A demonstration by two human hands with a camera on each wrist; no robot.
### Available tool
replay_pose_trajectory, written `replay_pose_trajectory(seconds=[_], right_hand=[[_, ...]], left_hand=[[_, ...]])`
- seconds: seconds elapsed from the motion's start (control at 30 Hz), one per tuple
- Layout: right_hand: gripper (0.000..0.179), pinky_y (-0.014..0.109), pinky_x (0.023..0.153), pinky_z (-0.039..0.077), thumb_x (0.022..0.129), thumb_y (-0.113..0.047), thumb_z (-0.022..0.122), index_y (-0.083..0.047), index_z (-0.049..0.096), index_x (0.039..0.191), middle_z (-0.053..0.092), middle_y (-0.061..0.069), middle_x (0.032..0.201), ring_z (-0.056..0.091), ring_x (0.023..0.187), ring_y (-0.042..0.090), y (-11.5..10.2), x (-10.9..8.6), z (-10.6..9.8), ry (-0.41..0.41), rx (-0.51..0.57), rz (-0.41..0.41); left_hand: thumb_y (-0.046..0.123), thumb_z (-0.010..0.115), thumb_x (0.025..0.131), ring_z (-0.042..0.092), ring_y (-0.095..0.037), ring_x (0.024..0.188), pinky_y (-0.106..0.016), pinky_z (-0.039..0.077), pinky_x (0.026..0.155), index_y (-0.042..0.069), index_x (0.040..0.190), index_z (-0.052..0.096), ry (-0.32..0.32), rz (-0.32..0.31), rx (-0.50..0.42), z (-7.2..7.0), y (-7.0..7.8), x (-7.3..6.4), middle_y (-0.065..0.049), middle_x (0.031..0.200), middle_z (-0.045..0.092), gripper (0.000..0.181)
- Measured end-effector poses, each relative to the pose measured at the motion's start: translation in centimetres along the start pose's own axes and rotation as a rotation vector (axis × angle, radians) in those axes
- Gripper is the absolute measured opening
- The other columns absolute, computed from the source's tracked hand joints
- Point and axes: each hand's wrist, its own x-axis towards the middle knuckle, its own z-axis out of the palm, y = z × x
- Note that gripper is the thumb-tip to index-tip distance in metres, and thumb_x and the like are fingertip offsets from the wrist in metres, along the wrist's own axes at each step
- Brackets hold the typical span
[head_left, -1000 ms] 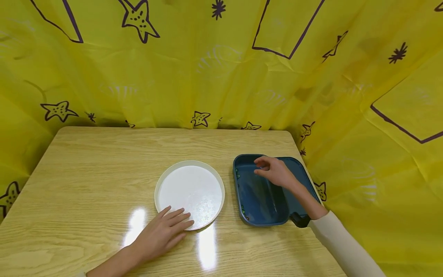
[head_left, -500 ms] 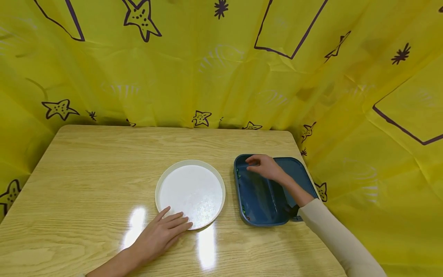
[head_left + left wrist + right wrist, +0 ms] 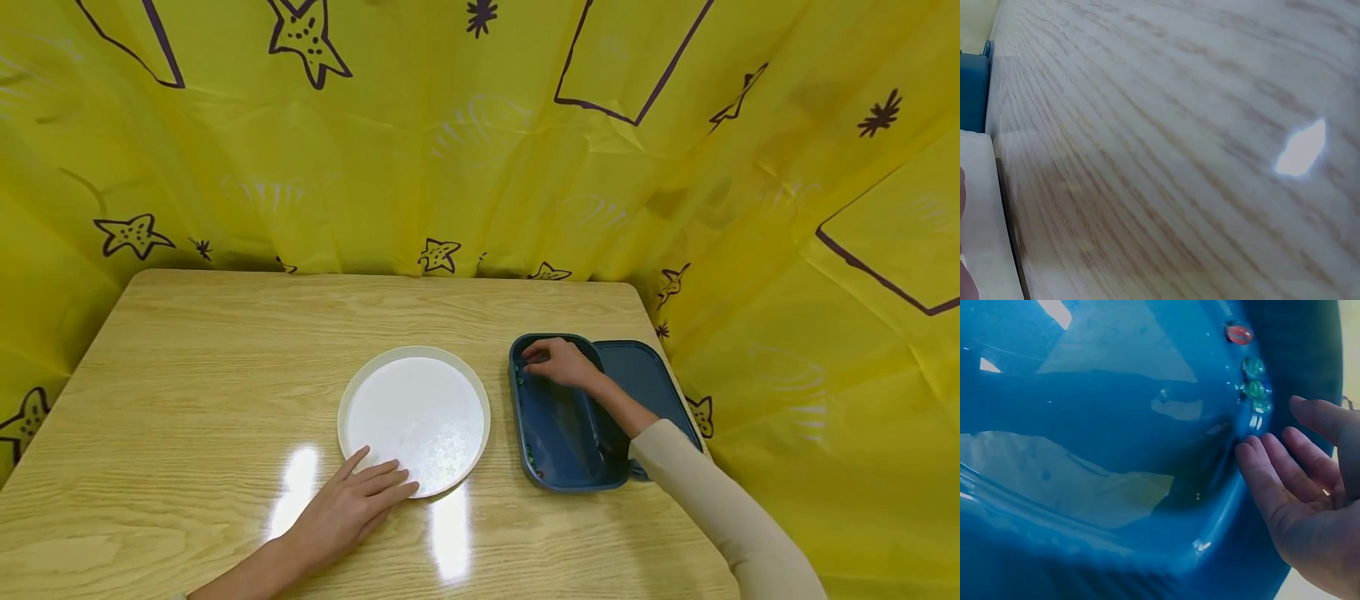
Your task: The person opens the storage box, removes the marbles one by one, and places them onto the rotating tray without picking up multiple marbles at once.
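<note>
My left hand (image 3: 348, 504) lies with spread, straight fingers over the near rim of a round white plate (image 3: 416, 408). In the left wrist view the plate's edge (image 3: 988, 219) and a bit of fingers show at far left. My right hand (image 3: 561, 365) reaches into the far left corner of a blue rectangular container (image 3: 558, 437). Seen from the right wrist, its loosely bent fingers (image 3: 1260, 475) hold nothing and point at the wall's foot. Just beside them several green glass marbles (image 3: 1255, 389) and a red one (image 3: 1239, 334) line that wall.
A flat blue piece with a raised rim, like a lid (image 3: 641, 375), lies right of the container near the table's right edge. More small marbles (image 3: 530, 456) sit in the container's near left corner. Yellow curtains (image 3: 450, 150) hang behind and beside the wooden table (image 3: 225, 375).
My right hand has moved left and lower into the container, toward its far left corner. The left hand stays on the plate's rim. The view has shifted slightly.
</note>
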Motion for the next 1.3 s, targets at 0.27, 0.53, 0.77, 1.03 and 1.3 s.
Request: replay_pose_trajectory(seconds=[0.27,0.53,0.77,1.03,1.3], right_hand=[[0.026,0.035,0.072,0.055,0.094,-0.011,0.069,0.004,0.068,0.115,0.072,0.012,0.101,0.068,0.09,0.025,0.3,0.5,0.6,-0.001,0.011,0.022],[0.019,0.029,0.068,0.052,0.093,-0.005,0.065,0.005,0.07,0.108,0.074,0.007,0.093,0.069,0.085,0.02,0.4,0.2,0.8,-0.016,0.045,0.017],[0.015,0.028,0.068,0.053,0.091,-0.005,0.067,0.003,0.072,0.104,0.074,0.005,0.091,0.068,0.081,0.017,0.6,0.1,1.1,-0.012,0.042,-0.002],[0.009,0.028,0.066,0.052,0.09,-0.004,0.069,0.0,0.073,0.097,0.073,0.004,0.087,0.066,0.077,0.015,0.8,0.1,1.2,0.002,0.038,-0.035],[0.006,0.028,0.066,0.052,0.09,-0.004,0.07,-0.003,0.075,0.094,0.073,0.003,0.087,0.066,0.077,0.014,0.7,0.1,1.3,-0.004,0.022,-0.042]], left_hand=[[0.031,0.018,0.112,0.066,-0.025,0.11,-0.048,0.026,0.116,0.016,0.12,0.071,-0.001,0.003,-0.004,-0.1,0.0,0.1,-0.003,0.117,0.071,0.056],[0.031,0.019,0.112,0.066,-0.024,0.11,-0.052,0.034,0.109,0.016,0.12,0.072,0.005,-0.01,-0.004,-0.2,0.1,0.1,-0.003,0.116,0.071,0.055],[0.031,0.019,0.112,0.066,-0.024,0.11,-0.053,0.035,0.108,0.016,0.12,0.072,0.014,-0.008,-0.003,-0.2,0.2,0.2,-0.003,0.116,0.071,0.055],[0.03,0.018,0.112,0.066,-0.025,0.11,-0.053,0.034,0.109,0.016,0.121,0.071,0.019,-0.009,-0.012,-0.1,0.3,0.2,-0.003,0.116,0.071,0.055],[0.029,0.019,0.112,0.066,-0.025,0.11,-0.052,0.032,0.111,0.017,0.121,0.071,0.024,-0.006,-0.017,-0.1,0.3,0.1,-0.003,0.116,0.071,0.054]])
